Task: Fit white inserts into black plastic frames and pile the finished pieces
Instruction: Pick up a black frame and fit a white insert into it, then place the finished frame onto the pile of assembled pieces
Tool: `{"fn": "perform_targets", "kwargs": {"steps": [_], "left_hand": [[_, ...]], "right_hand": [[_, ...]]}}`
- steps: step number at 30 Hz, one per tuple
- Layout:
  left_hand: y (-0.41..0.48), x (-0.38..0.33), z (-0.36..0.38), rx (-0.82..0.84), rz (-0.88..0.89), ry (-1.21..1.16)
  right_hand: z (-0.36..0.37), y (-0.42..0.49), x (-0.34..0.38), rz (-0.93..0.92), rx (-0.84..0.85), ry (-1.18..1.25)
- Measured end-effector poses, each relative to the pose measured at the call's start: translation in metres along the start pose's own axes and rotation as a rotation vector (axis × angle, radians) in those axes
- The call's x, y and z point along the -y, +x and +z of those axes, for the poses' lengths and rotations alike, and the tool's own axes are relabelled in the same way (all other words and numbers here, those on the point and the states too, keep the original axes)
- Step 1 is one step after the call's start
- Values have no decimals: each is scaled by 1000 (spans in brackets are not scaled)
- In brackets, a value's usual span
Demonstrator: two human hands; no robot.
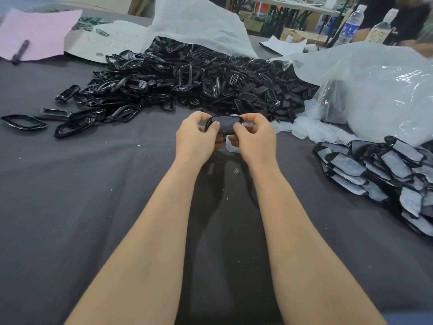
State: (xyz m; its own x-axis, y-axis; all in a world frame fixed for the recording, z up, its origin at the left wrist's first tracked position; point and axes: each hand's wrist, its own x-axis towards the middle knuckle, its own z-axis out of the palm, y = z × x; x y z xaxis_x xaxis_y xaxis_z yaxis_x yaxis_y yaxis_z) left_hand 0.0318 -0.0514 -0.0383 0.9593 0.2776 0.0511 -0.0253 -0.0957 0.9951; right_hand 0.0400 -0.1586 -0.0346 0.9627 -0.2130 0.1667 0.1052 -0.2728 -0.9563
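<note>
Dark cloth covered the surface [70,195]. Over its middle, the left grip [196,139] and the right grip [255,139] both pinched one black frame [225,123] between curled fingers. Loose frames [187,76] lay far behind; finished pieces [379,170] were piled at the right.

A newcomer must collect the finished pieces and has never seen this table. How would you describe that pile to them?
Start at the dark grey table and go to its right edge, beside the big crumpled clear plastic bag. The finished pile lies there; unlike the all-black heap of frames in the middle, its pieces show pale inserts.
</note>
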Motion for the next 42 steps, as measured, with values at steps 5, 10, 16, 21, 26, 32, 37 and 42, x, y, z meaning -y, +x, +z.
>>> {"fn": "perform_targets", "kwargs": {"steps": [5, 10, 16, 21, 26, 32, 37, 42], "left_hand": [[0, 0, 1, -34, -28, 8], [0, 0, 0, -59, -45, -7], [-3, -1, 1, -62, -5, 49], [-3, -1, 1, -42, -6, 69], [-2, -1, 1, -19, -31, 41], [-3, 0, 1, -38, -10, 42], [-9, -2, 8, -28, 47, 99], [-18, -17, 41, 80, 110, 120]], "right_hand": [[-2, 1, 1, 9, 22, -2], [2, -3, 4, -1, 35, -26], [3, -4, 4, -11, 30, -36], [2, -3, 3, 13, -18, -10], [2, -1, 3, 39, -41, -17], [1, -3, 3, -35, 11, -117], [-10, -5, 4, -13, -6, -105], [-40, -7, 6, 48, -161, -25]]}}
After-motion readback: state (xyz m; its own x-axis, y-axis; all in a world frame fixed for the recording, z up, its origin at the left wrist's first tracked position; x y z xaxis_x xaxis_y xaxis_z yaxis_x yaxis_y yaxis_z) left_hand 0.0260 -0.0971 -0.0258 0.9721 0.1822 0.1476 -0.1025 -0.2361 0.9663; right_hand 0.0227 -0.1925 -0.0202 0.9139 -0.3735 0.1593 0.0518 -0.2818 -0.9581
